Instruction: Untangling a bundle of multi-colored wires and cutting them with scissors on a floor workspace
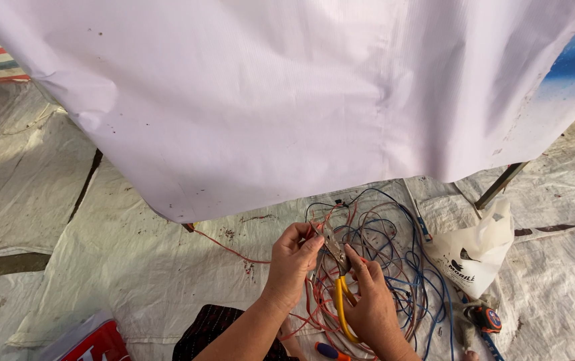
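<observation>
Near the bottom edge of the woven plastic floor sheet point(134, 267), the left hand point(291, 264) pinched a thin red wire point(234, 253). Just beside it, the right hand point(368, 301) was closed around yellow-handled pliers point(338, 281), whose metal nose met the wire. The loose tangle of red and blue wires point(394, 267) beneath could snag and tug the strand free. A crinkled white plastic bag point(478, 257) sat further right.

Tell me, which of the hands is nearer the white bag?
Right. The right hand, gripping yellow pliers, sits just left of the bag; the left hand is farther left.
</observation>
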